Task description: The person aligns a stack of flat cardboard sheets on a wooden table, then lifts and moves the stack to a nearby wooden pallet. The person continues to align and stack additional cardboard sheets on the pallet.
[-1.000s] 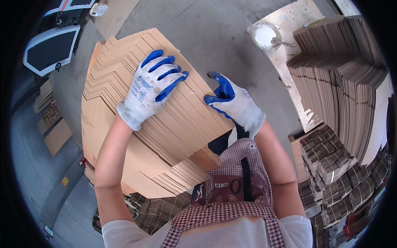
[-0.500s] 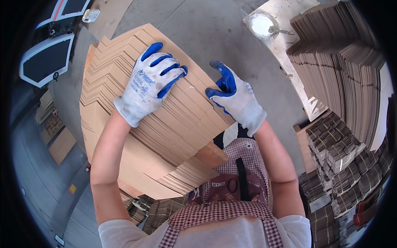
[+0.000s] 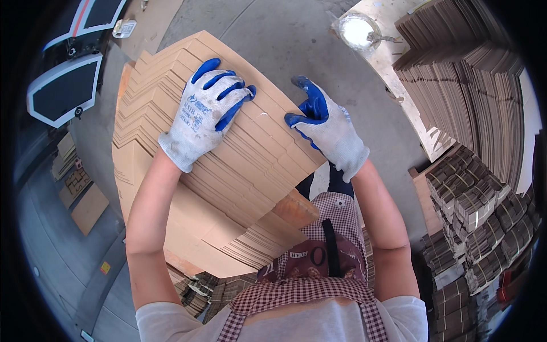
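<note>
Your left hand lies flat on the cardboard stack in front of you; your right hand grips its edge — squared up, it seems, not yet bundled.

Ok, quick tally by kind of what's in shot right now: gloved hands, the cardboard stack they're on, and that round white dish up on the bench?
Gloved hands: 2, the left hand flat on top, the right hand at the stack's right edge
Fanned cardboard stack under the hands: 1
Round white dish on the bench: 1
Total: 4
</note>
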{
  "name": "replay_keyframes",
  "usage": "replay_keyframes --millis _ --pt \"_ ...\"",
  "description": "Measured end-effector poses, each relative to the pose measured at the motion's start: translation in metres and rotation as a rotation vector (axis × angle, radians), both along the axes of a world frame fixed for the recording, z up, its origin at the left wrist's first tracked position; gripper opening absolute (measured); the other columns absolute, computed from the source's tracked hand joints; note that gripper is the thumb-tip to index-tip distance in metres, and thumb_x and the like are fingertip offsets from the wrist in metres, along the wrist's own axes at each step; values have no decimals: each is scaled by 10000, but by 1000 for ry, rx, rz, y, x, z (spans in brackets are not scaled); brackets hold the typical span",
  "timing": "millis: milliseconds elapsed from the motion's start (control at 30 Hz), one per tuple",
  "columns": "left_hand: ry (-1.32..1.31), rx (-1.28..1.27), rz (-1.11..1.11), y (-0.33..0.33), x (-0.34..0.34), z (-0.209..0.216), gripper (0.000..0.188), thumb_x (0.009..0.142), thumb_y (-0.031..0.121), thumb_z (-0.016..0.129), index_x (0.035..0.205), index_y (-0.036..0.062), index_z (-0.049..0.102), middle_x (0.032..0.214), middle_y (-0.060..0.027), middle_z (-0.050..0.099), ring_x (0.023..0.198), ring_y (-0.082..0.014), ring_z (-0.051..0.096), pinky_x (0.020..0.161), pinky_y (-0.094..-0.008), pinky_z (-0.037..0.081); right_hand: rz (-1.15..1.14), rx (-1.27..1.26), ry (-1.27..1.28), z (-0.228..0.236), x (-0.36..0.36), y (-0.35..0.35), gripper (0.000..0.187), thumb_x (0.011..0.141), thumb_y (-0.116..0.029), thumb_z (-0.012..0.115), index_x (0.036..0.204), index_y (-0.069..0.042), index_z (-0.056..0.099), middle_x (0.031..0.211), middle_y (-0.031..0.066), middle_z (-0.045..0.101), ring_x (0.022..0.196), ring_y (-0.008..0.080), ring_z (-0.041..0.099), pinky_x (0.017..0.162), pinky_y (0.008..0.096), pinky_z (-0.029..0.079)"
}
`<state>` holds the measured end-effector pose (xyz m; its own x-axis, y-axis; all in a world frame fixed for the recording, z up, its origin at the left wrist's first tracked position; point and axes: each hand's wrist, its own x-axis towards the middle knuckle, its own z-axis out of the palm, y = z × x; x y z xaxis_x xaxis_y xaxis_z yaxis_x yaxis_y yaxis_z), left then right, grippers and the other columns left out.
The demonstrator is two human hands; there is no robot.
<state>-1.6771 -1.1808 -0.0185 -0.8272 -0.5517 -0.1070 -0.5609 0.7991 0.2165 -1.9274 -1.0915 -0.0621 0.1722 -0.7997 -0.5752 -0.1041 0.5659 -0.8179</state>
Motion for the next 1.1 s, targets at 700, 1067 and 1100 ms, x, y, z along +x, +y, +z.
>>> replay_keyframes --millis 700,1067,1100 --pt "29 14 -35 -12 -9 -7 416 896 72 667 1301 166 682 1281 -66 675 1332 -285 569 1264 -536 283 -173 27 25 2 6 7 571 977 -139 660 1527 -157 509 894 50 705 661 88 557 656 266 536" --pt "6 2 -31 -6 -10 -5 424 894 58 670 1303 168 682 1274 -68 673 1339 -289 560 1271 -535 274 -182 12 30 -3 8 12 572 981 -134 663 1530 -149 502 901 52 707 675 96 573 674 277 541" --pt "9 5 -33 -6 -10 -5 423 896 59 670 1304 168 682 1276 -68 673 1341 -287 559 1271 -535 274 -186 6 31 -3 8 12 570 982 -134 661 1529 -147 502 902 53 707 675 96 575 675 277 542"
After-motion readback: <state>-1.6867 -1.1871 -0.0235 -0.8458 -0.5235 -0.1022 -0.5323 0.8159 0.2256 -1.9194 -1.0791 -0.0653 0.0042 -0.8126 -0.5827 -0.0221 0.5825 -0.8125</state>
